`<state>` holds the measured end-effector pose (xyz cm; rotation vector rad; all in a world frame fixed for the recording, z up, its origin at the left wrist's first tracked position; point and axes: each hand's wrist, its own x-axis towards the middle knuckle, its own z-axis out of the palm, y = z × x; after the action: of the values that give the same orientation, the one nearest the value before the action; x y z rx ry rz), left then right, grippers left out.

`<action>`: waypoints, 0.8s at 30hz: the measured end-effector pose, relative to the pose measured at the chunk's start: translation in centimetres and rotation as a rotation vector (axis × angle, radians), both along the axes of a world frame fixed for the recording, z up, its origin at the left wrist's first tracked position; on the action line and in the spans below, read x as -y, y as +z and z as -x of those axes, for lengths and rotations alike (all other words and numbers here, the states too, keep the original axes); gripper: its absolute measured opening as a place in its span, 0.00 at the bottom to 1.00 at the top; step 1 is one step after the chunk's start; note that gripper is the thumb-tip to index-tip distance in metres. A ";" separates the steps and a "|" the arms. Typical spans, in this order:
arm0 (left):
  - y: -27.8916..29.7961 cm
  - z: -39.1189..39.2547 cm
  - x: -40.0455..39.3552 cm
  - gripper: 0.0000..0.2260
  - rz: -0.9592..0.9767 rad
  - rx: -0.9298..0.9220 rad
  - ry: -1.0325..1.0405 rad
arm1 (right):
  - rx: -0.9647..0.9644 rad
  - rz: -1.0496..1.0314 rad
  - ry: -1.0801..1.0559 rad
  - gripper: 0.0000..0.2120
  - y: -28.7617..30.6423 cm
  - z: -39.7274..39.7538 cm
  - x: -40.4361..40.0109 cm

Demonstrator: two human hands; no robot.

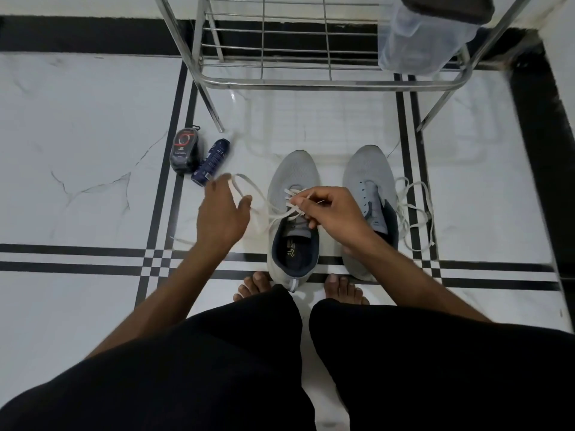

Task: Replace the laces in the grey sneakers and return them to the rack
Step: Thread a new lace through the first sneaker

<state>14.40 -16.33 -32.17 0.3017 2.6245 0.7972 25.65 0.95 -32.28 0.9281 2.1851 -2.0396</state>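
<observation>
**Threading the left sneaker, one eyelet at a time**

Nearest the camera, the person squats with bare feet just behind the heels of two grey sneakers on the white marble floor (93, 290). The right hand (334, 209) hovers over the left sneaker (292, 225), its fingers curled and pinching the white lace (273, 209) at the upper eyelets. The left hand (222, 213) is out to the side with fingers spread loosely; a loop of the same lace runs over them, though whether it is truly gripped I cannot tell.

To do this step well, I judge the left hand should draw the slack evenly while the right feeds the lace tip flat through the next eyelet, keeping both ends matched in length and the crossings untwisted.

The left sneaker is partly laced, a few white crossings lying over its tongue, the dark lining open. The right sneaker (367, 194) stands just beside it with bare eyelets showing, and a loose lace (415, 209) piled against its outer side.

Farther off, a polish container (185, 154) and a spray bottle (210, 164) lie to the left. Beyond stands the steel shoe rack (311, 84), its lower shelf holding no shoes.
</observation>
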 end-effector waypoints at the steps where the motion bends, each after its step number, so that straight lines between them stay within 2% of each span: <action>1: 0.1 -0.5 0.2 0.27 0.008 -0.207 -0.123 | -0.007 0.029 -0.045 0.05 -0.1 0.0 0.0; 2: 0.5 -1.1 0.2 0.30 -0.078 -0.295 -0.250 | -0.005 0.075 -0.082 0.04 -0.1 0.0 0.1; 4: 0.8 -2.5 -0.8 0.34 -0.244 -0.159 -0.463 | 0.019 0.191 -0.150 0.05 -0.1 0.2 0.8; 5: 0.7 -3.2 -1.3 0.34 -0.257 -0.060 -0.510 | 0.039 0.244 -0.185 0.07 -0.1 0.3 1.1; 7: 0.4 -3.6 -1.9 0.28 -0.306 0.048 -0.412 | 0.060 0.290 -0.214 0.08 -0.1 0.5 1.5; 9: 0.0 -3.1 -1.9 0.15 -0.381 0.046 -0.289 | 0.058 0.196 -0.196 0.10 -0.3 0.1 1.3; 11: -0.7 -2.8 -1.6 0.04 -0.333 -0.051 -0.325 | 0.104 -0.091 -0.154 0.14 -0.8 -0.7 0.4; 12: -1.1 -2.8 -1.5 0.02 -0.286 -0.092 -0.360 | 0.132 -0.244 -0.114 0.14 -1.1 -1.2 -0.2; 15: -2.2 -3.2 -1.6 0.04 -0.121 -0.216 -0.454 | 0.266 -0.468 0.123 0.13 -2.2 -2.3 -1.2; 17: -2.9 -3.8 -2.2 0.04 -0.062 -0.317 -0.512 | 0.308 -0.500 0.216 0.10 -2.8 -2.5 -1.1; 19: -3.1 -4.2 -3.2 0.04 -0.031 -0.413 -0.538 | 0.302 -0.464 0.205 0.07 -2.9 -2.4 -1.2; 24: -2.7 -5.1 -4.8 0.09 0.092 -0.524 -0.590 | 0.320 -0.319 0.175 0.12 -3.3 -2.8 -2.1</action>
<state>19.50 -11.51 -34.89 1.3354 2.7596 0.4261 28.47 3.02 -35.54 0.9655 2.3458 -1.3833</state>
